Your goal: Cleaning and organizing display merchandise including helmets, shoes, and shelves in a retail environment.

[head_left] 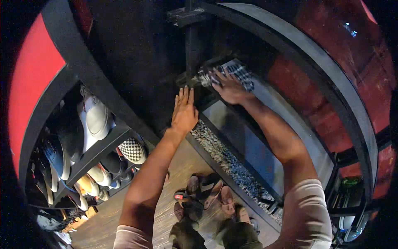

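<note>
My right hand (229,88) presses a checked black-and-white cloth (238,71) flat against a shelf of a black frame, close to a dark upright post (192,45). My left hand (184,111) lies open, fingers together and pointing up, flat against the dark panel (137,62) just left of the post. The two hands are about a hand's width apart. Both forearms reach up from the lower edge.
A black shoe rack (99,147) at the left holds several shoes, among them white ones (96,118) and a checkered one (132,150). Sandals (209,193) lie on the wooden floor near my feet. A strip of gravel (226,159) runs along the frame's base. Red wall panels (336,54) sit behind.
</note>
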Motion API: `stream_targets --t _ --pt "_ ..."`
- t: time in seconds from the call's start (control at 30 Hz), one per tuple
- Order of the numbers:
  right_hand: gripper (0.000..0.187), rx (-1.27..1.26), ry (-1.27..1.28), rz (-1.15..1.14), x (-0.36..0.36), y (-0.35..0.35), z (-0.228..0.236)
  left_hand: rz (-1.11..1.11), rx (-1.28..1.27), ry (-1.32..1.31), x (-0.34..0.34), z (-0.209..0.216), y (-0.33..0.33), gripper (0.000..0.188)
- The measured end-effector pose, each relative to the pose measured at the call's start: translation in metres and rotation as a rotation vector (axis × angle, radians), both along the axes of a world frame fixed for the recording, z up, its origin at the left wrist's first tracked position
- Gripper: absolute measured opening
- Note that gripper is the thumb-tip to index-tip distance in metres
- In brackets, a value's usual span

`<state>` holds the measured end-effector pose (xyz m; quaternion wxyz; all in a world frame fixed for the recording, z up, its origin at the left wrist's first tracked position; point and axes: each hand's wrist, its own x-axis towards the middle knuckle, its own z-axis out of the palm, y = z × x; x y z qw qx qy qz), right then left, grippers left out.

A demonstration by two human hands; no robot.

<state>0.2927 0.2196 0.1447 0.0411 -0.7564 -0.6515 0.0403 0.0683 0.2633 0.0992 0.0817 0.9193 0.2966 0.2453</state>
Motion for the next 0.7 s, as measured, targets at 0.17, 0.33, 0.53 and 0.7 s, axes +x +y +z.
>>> stream_targets --t 0.17,0.33,0.53,0.7 --pt "0.064 0.045 0.149 -0.28 0.062 0.07 0.006 -0.006 0.046 0.109 0.015 -0.003 -0.001 0.076" --pt "0.068 0.074 0.1 -0.383 0.096 0.06 -0.002 0.069 0.072 0.09 0.012 0.0 0.0 0.075" --pt "0.064 0.078 0.072 -0.483 0.101 0.027 0.004 0.079 0.057 0.158 0.008 0.004 0.004 0.072" --pt "0.062 0.046 0.118 -0.618 0.142 -0.07 -0.003 0.026 0.062 0.122 0.009 0.007 0.003 0.07"
